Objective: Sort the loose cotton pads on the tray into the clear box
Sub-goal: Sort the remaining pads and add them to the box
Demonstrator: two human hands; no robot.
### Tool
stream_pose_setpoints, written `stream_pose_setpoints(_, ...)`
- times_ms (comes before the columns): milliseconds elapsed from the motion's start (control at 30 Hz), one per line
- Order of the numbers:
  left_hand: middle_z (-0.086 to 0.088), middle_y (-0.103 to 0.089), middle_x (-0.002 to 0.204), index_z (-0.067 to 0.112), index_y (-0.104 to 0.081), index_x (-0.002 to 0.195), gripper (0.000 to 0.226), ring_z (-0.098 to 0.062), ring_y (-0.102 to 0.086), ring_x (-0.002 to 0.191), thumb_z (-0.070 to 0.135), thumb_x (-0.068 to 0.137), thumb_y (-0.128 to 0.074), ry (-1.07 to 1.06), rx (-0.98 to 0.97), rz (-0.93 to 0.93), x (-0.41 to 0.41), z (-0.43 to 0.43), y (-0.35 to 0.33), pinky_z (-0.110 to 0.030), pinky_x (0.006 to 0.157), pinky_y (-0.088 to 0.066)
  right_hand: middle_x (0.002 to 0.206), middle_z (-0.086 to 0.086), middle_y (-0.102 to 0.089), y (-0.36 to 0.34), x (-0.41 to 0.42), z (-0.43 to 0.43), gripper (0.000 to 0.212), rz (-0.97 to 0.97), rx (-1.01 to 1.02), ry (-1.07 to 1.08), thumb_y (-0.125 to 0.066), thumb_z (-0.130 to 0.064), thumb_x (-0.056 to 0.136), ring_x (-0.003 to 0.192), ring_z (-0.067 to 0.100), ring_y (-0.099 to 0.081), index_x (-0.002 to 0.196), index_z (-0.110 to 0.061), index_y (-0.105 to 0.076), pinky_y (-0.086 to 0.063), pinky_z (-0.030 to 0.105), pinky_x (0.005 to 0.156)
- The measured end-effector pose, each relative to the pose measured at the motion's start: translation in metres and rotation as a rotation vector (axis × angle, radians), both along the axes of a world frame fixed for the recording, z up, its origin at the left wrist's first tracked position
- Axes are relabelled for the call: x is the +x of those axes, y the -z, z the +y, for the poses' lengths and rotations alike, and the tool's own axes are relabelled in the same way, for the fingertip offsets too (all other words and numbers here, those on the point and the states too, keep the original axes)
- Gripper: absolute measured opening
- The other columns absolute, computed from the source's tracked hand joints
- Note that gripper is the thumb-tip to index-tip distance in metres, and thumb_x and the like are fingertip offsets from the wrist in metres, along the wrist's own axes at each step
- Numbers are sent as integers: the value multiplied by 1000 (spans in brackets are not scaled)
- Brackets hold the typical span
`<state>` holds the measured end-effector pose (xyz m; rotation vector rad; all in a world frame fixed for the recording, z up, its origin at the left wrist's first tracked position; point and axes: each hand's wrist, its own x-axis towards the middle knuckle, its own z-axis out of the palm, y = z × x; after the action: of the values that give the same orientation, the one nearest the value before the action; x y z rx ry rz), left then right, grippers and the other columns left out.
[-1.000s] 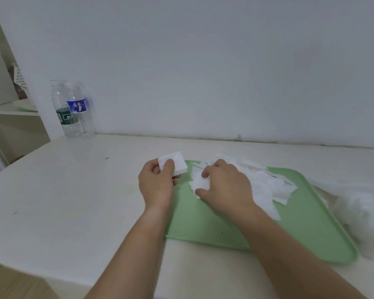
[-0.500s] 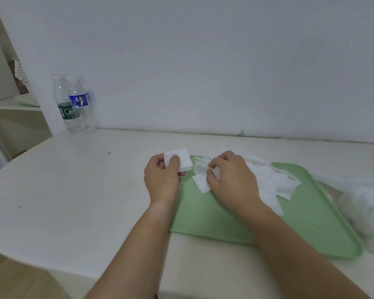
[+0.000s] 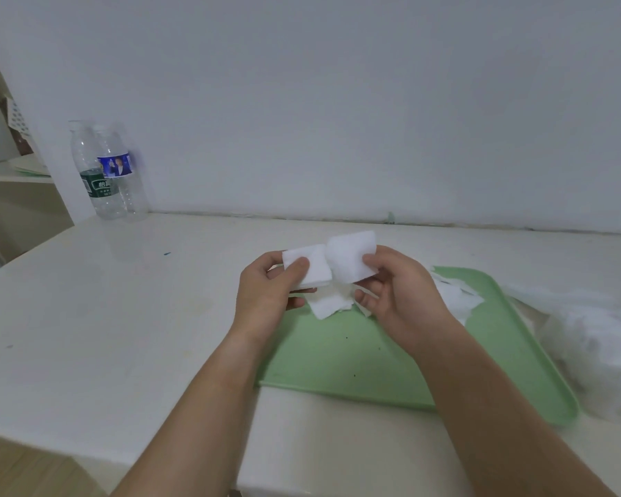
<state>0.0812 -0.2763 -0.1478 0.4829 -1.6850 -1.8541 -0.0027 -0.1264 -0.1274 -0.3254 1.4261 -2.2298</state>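
Observation:
My left hand (image 3: pixel 266 297) holds a small stack of white square cotton pads (image 3: pixel 310 265) above the left end of the green tray (image 3: pixel 355 360), thumb on top. My right hand (image 3: pixel 398 297) pinches a single cotton pad (image 3: pixel 350 256) lifted beside that stack, the two touching edge to edge. Loose cotton pads (image 3: pixel 328 304) lie on the tray under my hands, and more (image 3: pixel 456 295) are partly hidden behind my right hand. The clear box (image 3: pixel 595 356), blurred and full of white pads, stands at the tray's right side.
Two clear water bottles (image 3: pixel 110 174) stand at the back left against the wall. A shelf unit (image 3: pixel 11 181) is at the far left. The white table (image 3: pixel 104 317) ends in a near edge at the bottom left, with floor below it.
My right hand picked one pad off the tray pile and raised it to the stack in my left hand. Both hands rose slightly above the tray.

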Motion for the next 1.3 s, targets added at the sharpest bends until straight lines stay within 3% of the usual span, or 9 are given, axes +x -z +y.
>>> stream_pose_setpoints(167, 1, -77, 81, 8, -64, 114, 19, -18, -75, 74, 12, 95, -68, 118, 24, -7, -2, 2, 2, -25, 62, -59, 82, 6, -69, -3, 8, 0, 16, 16, -21, -130, -52, -8, 95, 61, 16, -64, 101, -7, -67, -45, 27, 56)
stream_pose_setpoints(300, -7, -74, 81, 4, -64, 120, 26, -16, -71, 69, 5, 94, -66, 232, 34, -29, -4, 4, 4, -23, 66, -60, 89, 12, -72, -2, 12, -1, 20, 101, 86, -183, -57, -9, 96, 60, 17, -65, 113, -3, -66, -46, 24, 49)
stream_pose_setpoints(567, -18, -76, 106, 10, -71, 120, 24, -27, -74, 95, 6, 97, -62, 346, 78, -14, -3, 5, 4, -24, 76, -62, 80, 1, -74, 4, 11, -4, 6, 274, 326, 77, -67, -12, 90, 64, 15, -68, 95, -16, -68, -52, 29, 56)
stream_pose_setpoints(767, -19, -76, 109, 7, -73, 116, 23, -30, -75, 100, 6, 96, -61, 312, 142, -23, -4, 5, 1, -23, 71, -62, 71, 3, -69, 14, 7, -9, 7, 489, 500, 209, -66, -16, 85, 62, 15, -64, 84, -23, -68, -51, 35, 63)
stream_pose_setpoints(900, -18, -76, 110, 3, -72, 115, 24, -28, -76, 97, 7, 100, -53, 305, 195, -28, -3, 6, -1, -23, 66, -62, 65, -4, -65, 17, 4, -9, 3, 532, 526, 220, -69, -19, 83, 61, 12, -62, 82, -23, -69, -49, 28, 59)
stream_pose_setpoints(1000, -19, -75, 111, 0, -69, 117, 33, -31, -76, 95, 21, 104, -46, 294, 285, -57, -5, 7, -4, -27, 65, -62, 56, -16, -58, 19, 2, -9, 7, 575, 581, 242, -72, -21, 82, 52, 0, -54, 78, -22, -67, -42, 14, 52)
stream_pose_setpoints(1100, -17, -76, 108, 2, -67, 116, 52, -28, -76, 92, 46, 105, -42, 320, 332, -70, -5, 6, -5, -30, 67, -63, 60, -14, -60, 19, 2, -8, 8, 594, 627, 276, -73, -25, 80, 54, 1, -54, 76, -23, -66, -44, 20, 57)
stream_pose_setpoints(1200, -10, -78, 102, 6, -72, 109, 28, -24, -75, 96, 30, 100, -61, 261, 84, -37, -3, 9, 0, -28, 73, -62, 69, -12, -63, 18, 5, -8, 15, 599, 656, 313, -77, -35, 78, 64, 4, -61, 80, -26, -64, -50, 26, 64)
stream_pose_setpoints(1300, -8, -78, 93, 7, -73, 101, 9, -18, -76, 86, 10, 94, -69, 30, 96, 58, -3, 2, 3, -22, 68, -59, 68, -14, -60, 17, 6, -8, 17, 657, 674, 394, -71, -40, 85, 67, 5, -59, 82, -27, -61, -51, 32, 67)
